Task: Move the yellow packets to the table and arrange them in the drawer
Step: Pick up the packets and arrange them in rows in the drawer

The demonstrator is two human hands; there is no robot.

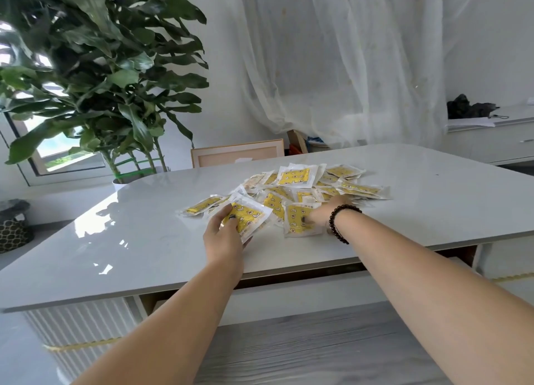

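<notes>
**Both hands at the packet pile on the white tabletop**

The left hand (224, 234) has its grip on one yellow packet (248, 217): thumb on top of the printed face, fingers curled under the near edge, the packet tilted slightly at the near-left side of the pile. The right hand (325, 212), a dark bead bracelet (341, 222) on its wrist, reaches into the pile of yellow packets (303, 188); its fingers are hidden among the packets and lie against another packet (300, 221), so I cannot tell whether that grip is closed or relaxed.

The pile lies loosely spread, packets overlapping, around the middle of the tabletop (130, 240), nearer its front edge than its far one. The tabletop is glossy pale grey with rounded corners and reflects the window light on its left part. Bare surface runs to the left, right and behind the pile. Under the front edge, between the forearms, a white drawer (303, 295) stands pulled out; its inside is not visible.

Beyond the far-left corner stands a large leafy plant (101, 66) in a white pot beside a window (55, 150). A framed panel (237, 153) leans behind the far edge, sheer white curtains (346, 66) hang behind, and a low white cabinet (491, 141) sits far right. The floor (318, 341) is grey wood-grain.
</notes>
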